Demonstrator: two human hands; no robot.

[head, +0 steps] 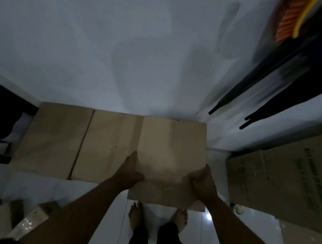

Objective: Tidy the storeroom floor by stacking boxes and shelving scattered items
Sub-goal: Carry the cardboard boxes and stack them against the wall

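A plain brown cardboard box (170,155) is in front of me, its far side near the white wall. My left hand (131,171) grips its left edge, thumb on top. My right hand (202,181) grips its right near corner, fingers curled over the edge. The box's near part hangs above the floor over my bare feet (179,217). Two more brown boxes (107,145) sit side by side against the wall to its left, touching it.
A large printed carton (283,180) stands on the right with a small round white object (238,209) at its foot. Dark poles (265,87) and an orange and yellow item (288,20) lean at upper right. Smaller boxes (28,221) lie at lower left; dark furniture (3,115) stands left.
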